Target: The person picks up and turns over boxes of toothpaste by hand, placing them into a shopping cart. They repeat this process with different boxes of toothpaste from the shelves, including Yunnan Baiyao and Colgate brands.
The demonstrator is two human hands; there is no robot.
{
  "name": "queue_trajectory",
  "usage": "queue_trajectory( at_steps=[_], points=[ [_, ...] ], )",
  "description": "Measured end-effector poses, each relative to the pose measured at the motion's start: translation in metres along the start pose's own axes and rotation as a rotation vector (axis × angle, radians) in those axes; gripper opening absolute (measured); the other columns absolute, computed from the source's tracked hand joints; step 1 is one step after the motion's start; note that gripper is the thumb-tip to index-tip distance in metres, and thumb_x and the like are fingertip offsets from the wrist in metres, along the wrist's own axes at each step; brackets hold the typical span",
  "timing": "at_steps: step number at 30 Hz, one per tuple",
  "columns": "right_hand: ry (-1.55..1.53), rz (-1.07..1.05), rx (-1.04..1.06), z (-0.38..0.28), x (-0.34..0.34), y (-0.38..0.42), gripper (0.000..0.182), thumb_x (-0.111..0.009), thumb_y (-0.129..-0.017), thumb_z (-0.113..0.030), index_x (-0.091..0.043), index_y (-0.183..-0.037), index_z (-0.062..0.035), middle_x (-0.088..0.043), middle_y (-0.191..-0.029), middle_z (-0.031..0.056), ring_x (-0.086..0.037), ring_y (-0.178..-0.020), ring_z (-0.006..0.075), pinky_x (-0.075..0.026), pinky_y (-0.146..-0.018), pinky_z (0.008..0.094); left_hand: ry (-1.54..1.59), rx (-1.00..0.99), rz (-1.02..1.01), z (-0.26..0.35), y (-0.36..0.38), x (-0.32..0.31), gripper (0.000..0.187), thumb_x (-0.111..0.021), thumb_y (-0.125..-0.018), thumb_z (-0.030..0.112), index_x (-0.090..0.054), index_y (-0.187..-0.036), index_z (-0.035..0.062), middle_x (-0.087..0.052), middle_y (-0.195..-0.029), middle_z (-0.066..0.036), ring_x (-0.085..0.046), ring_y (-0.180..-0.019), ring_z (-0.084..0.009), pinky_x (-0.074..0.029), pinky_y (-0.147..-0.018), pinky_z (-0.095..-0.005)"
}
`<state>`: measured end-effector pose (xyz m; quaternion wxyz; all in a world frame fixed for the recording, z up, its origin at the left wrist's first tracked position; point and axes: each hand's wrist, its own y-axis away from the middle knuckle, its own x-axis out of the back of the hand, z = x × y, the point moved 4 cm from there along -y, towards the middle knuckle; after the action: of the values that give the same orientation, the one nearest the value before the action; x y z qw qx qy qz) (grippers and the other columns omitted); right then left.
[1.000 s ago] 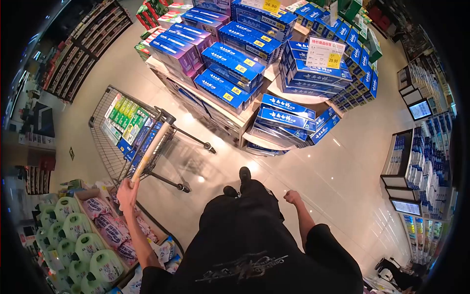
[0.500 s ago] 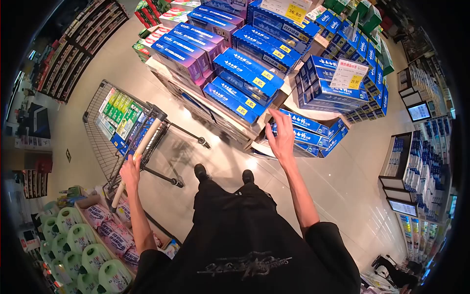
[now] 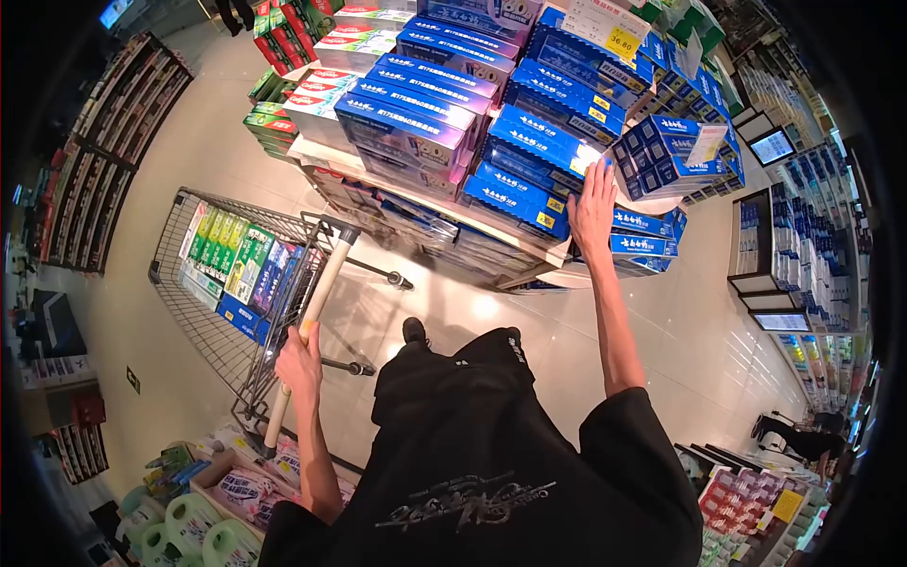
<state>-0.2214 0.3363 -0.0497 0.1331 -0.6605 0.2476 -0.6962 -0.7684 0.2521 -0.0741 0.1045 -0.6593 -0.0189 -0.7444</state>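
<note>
My left hand [image 3: 300, 357] is wrapped around the pale handle [image 3: 326, 283] of a wire shopping cart [image 3: 203, 302]. Inside the cart lie several green-and-white boxes [image 3: 222, 241] and blue boxes [image 3: 248, 317]. My right hand [image 3: 593, 210] reaches forward to the right end of a stacked row of blue toothpaste boxes [image 3: 515, 200], its fingers stretched out over the corner by the yellow price stickers. The fingertips look to be touching the boxes; nothing is held in them.
Purple boxes [image 3: 406, 123] and Colgate boxes [image 3: 326, 94] fill the left of the display. More blue boxes [image 3: 675, 156] stand at its right end. Green bottles [image 3: 194, 529] and pink packs [image 3: 241, 491] sit at the lower left. Shelves [image 3: 756, 236] line the right.
My right hand has moved forward and right, from hovering before the display onto the blue boxes. My left hand stays on the cart handle. I have stepped and the view has shifted.
</note>
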Motion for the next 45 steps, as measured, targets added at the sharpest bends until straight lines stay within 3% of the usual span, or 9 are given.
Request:
queue_trajectory(
  at_steps=[3,15,22,25,29,33,38,41,45],
  points=[
    [0.045,-0.019,-0.018,-0.001,-0.002,0.000,0.072,-0.062,-0.082,-0.015,-0.027,-0.142,0.0035,-0.027,-0.148,0.0224,-0.023,-0.139,0.0395,-0.027,-0.110,0.0498,0.017,0.036,-0.092,-0.011,-0.012,0.005,0.054,-0.043,-0.093,0.055,-0.054,-0.084,0.0027,-0.062,-0.066,-0.024,-0.062,-0.064,-0.0439,-0.047,-0.058,-0.0525],
    [0.059,-0.016,-0.013,-0.001,0.004,0.002,0.063,-0.060,-0.087,-0.017,-0.032,-0.141,0.0022,-0.033,-0.146,0.0219,-0.030,-0.137,0.0349,-0.029,-0.110,0.0451,-0.005,0.025,-0.119,-0.022,-0.029,0.011,0.059,-0.039,-0.093,0.059,-0.055,-0.082,0.0027,-0.060,-0.062,-0.023,-0.060,-0.061,-0.0439,-0.044,-0.055,-0.0533],
    [-0.013,0.048,0.080,0.004,0.014,0.008,0.063,-0.070,-0.075,-0.007,-0.042,-0.131,0.0006,-0.047,-0.131,0.0189,-0.044,-0.124,0.0345,-0.037,-0.104,0.0422,0.016,0.008,-0.140,-0.024,-0.031,0.012,0.059,-0.040,-0.093,0.058,-0.055,-0.082,0.0022,-0.059,-0.061,-0.023,-0.060,-0.061,-0.0440,-0.043,-0.054,-0.0538],
    [-0.206,0.004,0.016,-0.002,0.032,-0.004,0.058,-0.071,-0.071,-0.004,-0.047,-0.124,-0.0003,-0.051,-0.115,0.0178,-0.050,-0.109,0.0349,-0.043,-0.094,0.0390,0.036,0.005,-0.137,-0.025,-0.031,0.013,0.059,-0.040,-0.093,0.058,-0.055,-0.082,0.0021,-0.059,-0.061,-0.023,-0.059,-0.061,-0.0439,-0.043,-0.054,-0.0538],
    [-0.276,-0.167,0.020,0.009,0.038,-0.016,0.054,-0.074,-0.071,-0.007,-0.048,-0.118,-0.0040,-0.053,-0.111,0.0175,-0.052,-0.106,0.0339,-0.046,-0.086,0.0405,0.050,-0.001,-0.159,-0.027,-0.031,0.014,0.058,-0.041,-0.093,0.057,-0.053,-0.082,0.0021,-0.059,-0.061,-0.023,-0.059,-0.061,-0.0443,-0.043,-0.054,-0.0538],
    [-0.338,-0.267,-0.058,0.015,0.031,-0.016,0.050,-0.073,-0.071,-0.005,-0.050,-0.115,-0.0041,-0.056,-0.108,0.0161,-0.052,-0.107,0.0338,-0.046,-0.088,0.0400,0.094,-0.026,-0.175,-0.021,-0.028,0.016,0.051,-0.042,-0.095,0.053,-0.052,-0.088,0.0031,-0.061,-0.066,-0.024,-0.060,-0.064,-0.0448,-0.043,-0.056,-0.0538],
    [-0.382,-0.136,0.014,0.004,0.061,-0.012,0.051,-0.071,-0.072,-0.004,-0.050,-0.118,-0.0035,-0.055,-0.112,0.0148,-0.052,-0.107,0.0333,-0.043,-0.092,0.0391,0.173,-0.072,-0.111,-0.025,-0.027,0.012,0.042,-0.046,-0.095,0.046,-0.053,-0.100,0.0050,-0.062,-0.076,-0.023,-0.060,-0.070,-0.0449,-0.044,-0.058,-0.0520],
    [-0.430,-0.106,-0.073,0.012,0.081,-0.001,0.049,-0.071,-0.072,-0.005,-0.051,-0.117,-0.0028,-0.057,-0.112,0.0160,-0.054,-0.105,0.0338,-0.044,-0.090,0.0396,0.239,-0.139,-0.085,-0.024,-0.026,0.013,0.036,-0.048,-0.096,0.040,-0.053,-0.101,0.0051,-0.063,-0.077,-0.022,-0.060,-0.070,-0.0437,-0.043,-0.058,-0.0506],
    [-0.514,0.054,-0.283,0.016,0.104,0.026,0.049,-0.077,-0.076,-0.021,-0.056,-0.115,-0.0016,-0.063,-0.108,0.0153,-0.063,-0.095,0.0278,-0.049,-0.082,0.0345,0.203,-0.134,-0.125,-0.023,-0.028,0.013,0.037,-0.047,-0.096,0.042,-0.052,-0.098,0.0053,-0.063,-0.075,-0.022,-0.060,-0.069,-0.0436,-0.043,-0.057,-0.0513]
  ],
)
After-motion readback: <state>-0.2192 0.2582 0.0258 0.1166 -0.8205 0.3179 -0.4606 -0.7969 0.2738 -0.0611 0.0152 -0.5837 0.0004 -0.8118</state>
